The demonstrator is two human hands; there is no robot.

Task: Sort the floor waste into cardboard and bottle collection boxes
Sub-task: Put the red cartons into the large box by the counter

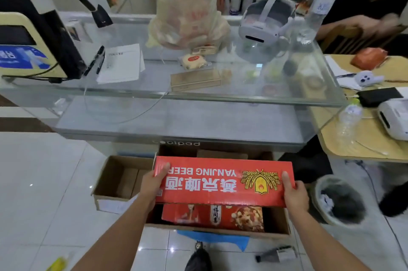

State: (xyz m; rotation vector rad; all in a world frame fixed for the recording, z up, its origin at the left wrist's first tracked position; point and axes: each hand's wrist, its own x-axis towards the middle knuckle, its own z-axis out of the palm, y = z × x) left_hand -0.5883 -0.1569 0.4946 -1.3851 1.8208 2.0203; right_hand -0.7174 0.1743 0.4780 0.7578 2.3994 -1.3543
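The red beer box (223, 182) is smooth printed cardboard with a slight shine. The open box (119, 180) beside it is plain brown cardboard, dull and rough. The floor tiles (44, 182) are white and glossy. The counter top (198, 85) is clear, shiny glass.

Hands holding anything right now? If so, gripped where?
Yes: both hold the red beer carton by its short ends, left hand on the left end, right hand on the right, thumbs on top, above the open cardboard box.
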